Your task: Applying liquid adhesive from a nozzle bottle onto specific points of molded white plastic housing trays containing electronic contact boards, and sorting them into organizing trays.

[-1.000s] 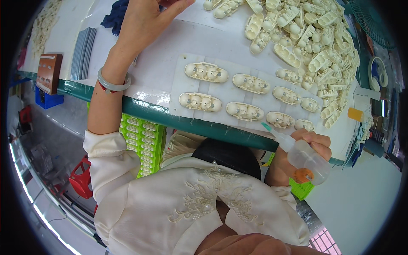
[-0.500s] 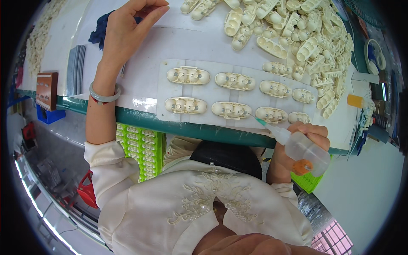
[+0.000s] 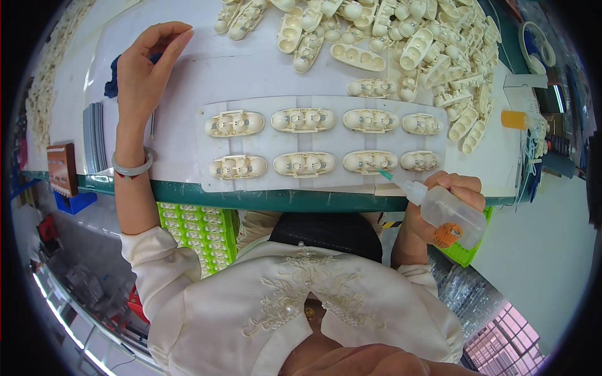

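A long white-topped table with a dark green edge spans the workspace, with a person in a cream blouse with pale embroidery at its near side. Across the far right of the tabletop spreads a broad heap of cream plastic capsule-shaped shells, tumbled over one another. Nearer the person, a flat white rectangular board lies along the green edge. Below the tabletop, toward the left, a bright green plastic crate shows cream pieces in rows. The left hand is over the table's left part, thumb and forefinger tips close together; whether they pinch anything cannot be told. The right hand, beside the board's near right corner, grips a translucent plastic squeeze bottle bearing an orange patch. A crumpled dark blue cloth is partly hidden behind the left hand. Eight oval cream plastic assemblies sit on the board in two rows of four. The bottle's slim teal nozzle tip reaches the near side of the third assembly from the left in the near row; whether they touch is unclear.
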A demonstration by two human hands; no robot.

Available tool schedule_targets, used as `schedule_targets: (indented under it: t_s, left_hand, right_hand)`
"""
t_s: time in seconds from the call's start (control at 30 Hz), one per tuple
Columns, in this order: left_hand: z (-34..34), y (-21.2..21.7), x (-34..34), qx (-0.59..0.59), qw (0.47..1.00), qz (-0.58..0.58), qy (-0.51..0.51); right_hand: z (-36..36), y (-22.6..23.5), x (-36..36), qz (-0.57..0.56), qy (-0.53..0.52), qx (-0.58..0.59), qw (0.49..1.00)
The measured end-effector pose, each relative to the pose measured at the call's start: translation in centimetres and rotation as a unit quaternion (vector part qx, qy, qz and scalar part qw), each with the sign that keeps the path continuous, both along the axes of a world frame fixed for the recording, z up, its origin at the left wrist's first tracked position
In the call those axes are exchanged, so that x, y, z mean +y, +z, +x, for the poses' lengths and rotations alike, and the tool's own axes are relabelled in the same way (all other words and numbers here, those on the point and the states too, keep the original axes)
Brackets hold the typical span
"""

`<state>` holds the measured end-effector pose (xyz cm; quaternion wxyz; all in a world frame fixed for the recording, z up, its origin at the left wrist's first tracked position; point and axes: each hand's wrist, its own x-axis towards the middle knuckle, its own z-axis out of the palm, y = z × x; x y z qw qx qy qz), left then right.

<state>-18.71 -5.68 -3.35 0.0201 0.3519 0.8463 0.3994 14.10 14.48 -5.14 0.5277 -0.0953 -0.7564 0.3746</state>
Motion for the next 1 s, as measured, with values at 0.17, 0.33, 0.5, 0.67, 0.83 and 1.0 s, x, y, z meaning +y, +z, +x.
schedule_targets:
  t_s: [0.17,0.33,0.5,0.67,0.83,1.0]
  left_hand:
    - [-0.1,-0.4,0.0,0.019,0.999,0.028,-0.01]
    - [-0.1,-0.4,-0.1,0.012,0.999,0.034,-0.011]
    - [-0.4,-0.7,0.0,-0.002,1.0,0.026,-0.002]
    - [-0.6,-0.7,-0.1,-0.004,1.0,0.019,-0.009]
    - [-0.8,-0.9,-0.5,-0.005,1.0,0.017,-0.012]
    - [-0.9,-0.8,-0.4,-0.006,1.0,0.002,-0.003]
  right_hand:
    - [0.3,0.5,0.1,-0.051,0.002,0.023,0.998]
    - [1.1,-0.1,1.4,-0.048,0.038,0.043,0.997]
    - [1.0,0.0,0.7,-0.053,-0.003,0.014,0.999]
    - [1.9,0.2,1.6,-0.085,-0.072,0.051,0.992]
    - [2.9,-0.7,4.0,-0.024,-0.136,0.11,0.984]
    - [3.7,-1.1,3.8,-0.04,-0.156,0.08,0.984]
